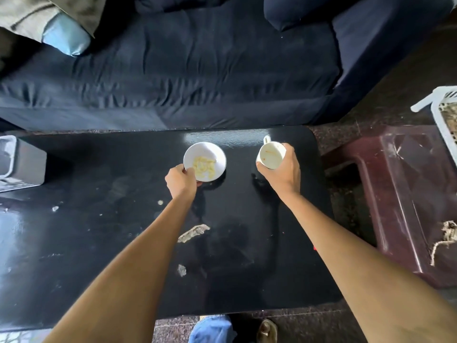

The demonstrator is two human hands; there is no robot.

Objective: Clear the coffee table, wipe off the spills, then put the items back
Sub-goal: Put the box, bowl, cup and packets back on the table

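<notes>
A white bowl with yellowish food bits sits at the far middle of the black coffee table. My left hand grips the bowl's near rim. To its right, my right hand is wrapped around a white mug, which is tilted with its stained mouth toward me and its handle at the far side. Pale spill marks and small crumbs lie on the tabletop between my arms and to the left.
A dark blue sofa runs along the table's far edge. A grey box stands at the table's left end. A maroon plastic stool with a bit of rope stands to the right, a white basket beyond it.
</notes>
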